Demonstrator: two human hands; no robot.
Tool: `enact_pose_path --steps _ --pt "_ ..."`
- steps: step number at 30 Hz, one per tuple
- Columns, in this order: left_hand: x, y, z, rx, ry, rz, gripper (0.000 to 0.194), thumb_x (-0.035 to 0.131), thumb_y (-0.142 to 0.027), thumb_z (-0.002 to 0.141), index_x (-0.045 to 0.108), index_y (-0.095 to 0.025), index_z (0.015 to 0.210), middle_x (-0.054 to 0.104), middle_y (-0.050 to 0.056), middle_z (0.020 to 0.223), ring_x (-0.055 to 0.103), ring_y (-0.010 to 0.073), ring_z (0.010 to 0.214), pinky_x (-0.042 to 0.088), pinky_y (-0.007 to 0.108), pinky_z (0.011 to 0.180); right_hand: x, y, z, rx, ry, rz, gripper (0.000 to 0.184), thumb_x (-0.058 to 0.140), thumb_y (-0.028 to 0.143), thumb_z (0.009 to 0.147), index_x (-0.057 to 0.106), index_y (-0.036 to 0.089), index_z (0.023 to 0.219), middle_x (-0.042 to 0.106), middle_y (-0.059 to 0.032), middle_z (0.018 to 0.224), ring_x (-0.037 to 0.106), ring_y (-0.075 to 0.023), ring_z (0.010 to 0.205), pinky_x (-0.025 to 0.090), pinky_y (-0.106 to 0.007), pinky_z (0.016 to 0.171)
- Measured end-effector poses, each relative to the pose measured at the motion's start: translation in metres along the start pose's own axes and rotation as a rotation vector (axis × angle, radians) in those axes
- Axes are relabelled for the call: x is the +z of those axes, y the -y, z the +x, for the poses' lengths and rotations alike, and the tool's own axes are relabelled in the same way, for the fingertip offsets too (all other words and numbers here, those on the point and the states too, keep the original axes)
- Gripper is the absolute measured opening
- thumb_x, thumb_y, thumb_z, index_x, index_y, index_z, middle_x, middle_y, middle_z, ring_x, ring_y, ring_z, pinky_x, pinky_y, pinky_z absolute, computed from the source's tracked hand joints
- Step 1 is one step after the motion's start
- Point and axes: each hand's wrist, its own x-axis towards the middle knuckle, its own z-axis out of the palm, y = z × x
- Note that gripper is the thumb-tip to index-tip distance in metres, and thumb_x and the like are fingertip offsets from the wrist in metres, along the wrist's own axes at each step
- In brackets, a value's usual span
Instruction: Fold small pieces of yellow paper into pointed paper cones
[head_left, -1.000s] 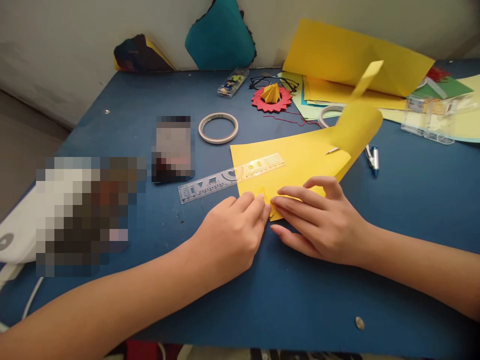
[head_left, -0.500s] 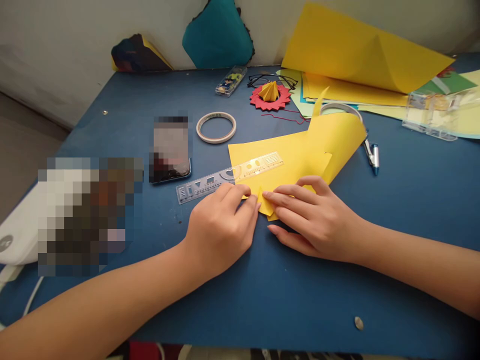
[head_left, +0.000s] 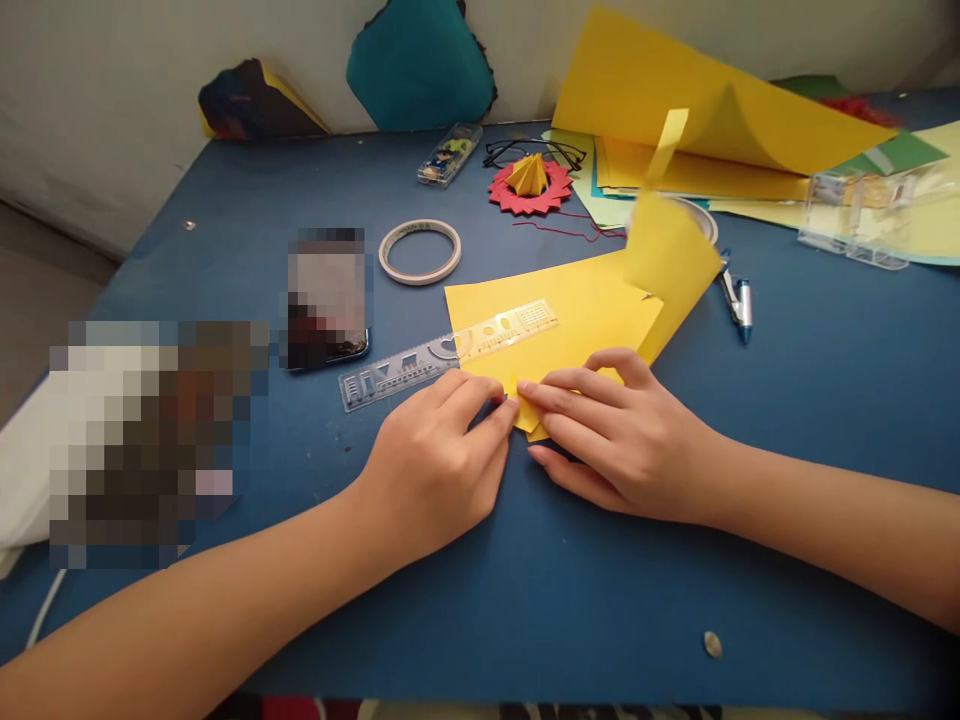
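Both hands work at the near edge of a yellow paper (head_left: 540,280) lying on the blue table. My left hand (head_left: 442,455) is closed, thumb and fingertips pinching a small folded bit at that edge. My right hand (head_left: 634,440) has its fingers bent and pressed on the same fold, its thumb lower down by the table; some fingertips hide the crease. On the right the paper curls up, and a narrow strip of yellow (head_left: 670,145) stands up from behind it, slightly blurred. A clear stencil ruler (head_left: 397,372) lies partly across the paper, just above my left hand.
Left of the paper are a tape roll (head_left: 386,262), a phone (head_left: 365,345) and a blurred-out item by a white object (head_left: 22,480). Behind sit a red-and-yellow paper ornament (head_left: 553,195), glasses (head_left: 576,155) and stacked coloured sheets (head_left: 667,180). Compasses (head_left: 742,305) lie right; a coin-like piece (head_left: 712,644) lies near.
The raised strip and curled part of the yellow paper have shifted, the strip now straighter and higher. Both hands keep nearly the same hold. The whole view has moved slightly.
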Motion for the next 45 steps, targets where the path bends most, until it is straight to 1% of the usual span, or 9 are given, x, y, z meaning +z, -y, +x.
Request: enact_pose_path --steps 5,10,12,17,25,31,36,41,45 --pt "0.0 0.001 0.0 0.023 0.021 -0.015 0.022 0.053 -0.01 0.082 0.067 -0.008 0.098 0.065 0.011 0.087 0.055 0.0194 0.079 0.053 0.033 0.07 0.0 0.001 0.0 0.012 -0.03 0.02 0.015 0.052 0.022 0.088 0.063 0.014 0.081 0.07 -0.0063 0.1 0.061 -0.0183 0.091 0.039 -0.039 0.082" --pt "-0.002 0.002 0.001 0.032 0.05 -0.061 0.022 0.054 -0.01 0.081 0.068 -0.007 0.098 0.063 0.012 0.089 0.054 0.02 0.079 0.053 0.034 0.07 0.0 0.001 0.001 0.025 -0.036 0.004 0.016 0.052 0.019 0.088 0.061 0.015 0.075 0.068 -0.0042 0.086 0.059 -0.0158 0.081 0.039 -0.037 0.079" --pt "-0.003 0.003 0.001 0.016 0.073 -0.094 0.022 0.054 -0.01 0.081 0.068 -0.007 0.098 0.062 0.012 0.091 0.053 0.0201 0.08 0.052 0.034 0.07 -0.001 0.001 0.001 0.024 -0.029 -0.016 0.017 0.051 0.019 0.087 0.062 0.016 0.074 0.067 -0.0039 0.084 0.058 -0.0151 0.077 0.039 -0.037 0.078" --pt "-0.006 0.003 0.001 -0.015 0.144 -0.167 0.024 0.052 -0.011 0.083 0.068 -0.008 0.1 0.06 0.012 0.095 0.052 0.0201 0.083 0.05 0.035 0.072 -0.002 0.002 0.001 0.025 -0.032 -0.018 0.017 0.053 0.019 0.087 0.062 0.014 0.073 0.066 -0.0043 0.082 0.056 -0.0144 0.073 0.039 -0.036 0.077" --pt "-0.006 0.003 0.001 -0.023 0.165 -0.184 0.025 0.049 -0.013 0.085 0.067 -0.01 0.101 0.058 0.012 0.096 0.05 0.0198 0.085 0.05 0.035 0.072 0.0 0.002 0.0 0.024 -0.037 -0.017 0.018 0.051 0.02 0.087 0.062 0.016 0.073 0.064 -0.0039 0.08 0.053 -0.0143 0.073 0.039 -0.036 0.077" --pt "-0.005 0.005 0.001 -0.04 0.122 -0.201 0.022 0.051 -0.013 0.084 0.069 -0.01 0.094 0.059 0.012 0.092 0.051 0.019 0.083 0.05 0.034 0.072 0.0 0.002 0.0 0.029 -0.019 -0.014 0.017 0.051 0.02 0.087 0.063 0.014 0.076 0.066 -0.0059 0.085 0.056 -0.0167 0.078 0.039 -0.038 0.079" --pt "-0.004 0.006 0.001 -0.013 0.09 -0.164 0.018 0.053 -0.012 0.082 0.07 -0.009 0.089 0.061 0.012 0.089 0.052 0.0188 0.079 0.05 0.032 0.067 0.0 0.002 0.0 0.028 -0.036 -0.006 0.017 0.052 0.018 0.086 0.063 0.014 0.075 0.067 -0.006 0.083 0.056 -0.0164 0.076 0.039 -0.038 0.078" --pt "-0.003 0.007 0.004 0.009 0.074 -0.099 0.02 0.052 -0.012 0.082 0.068 -0.009 0.093 0.06 0.011 0.085 0.053 0.0197 0.078 0.049 0.031 0.067 0.0 0.002 0.0 0.029 -0.026 0.007 0.015 0.05 0.018 0.087 0.063 0.014 0.08 0.068 -0.0069 0.094 0.059 -0.0179 0.086 0.039 -0.039 0.08" --pt "0.002 0.014 0.007 0.014 0.067 -0.013 0.023 0.05 -0.013 0.083 0.065 -0.007 0.1 0.061 0.012 0.087 0.053 0.0206 0.078 0.049 0.032 0.067 0.0 0.002 0.0 0.03 0.002 0.034 0.013 0.05 0.018 0.088 0.062 0.013 0.083 0.068 -0.0076 0.103 0.061 -0.02 0.095 0.039 -0.04 0.083"
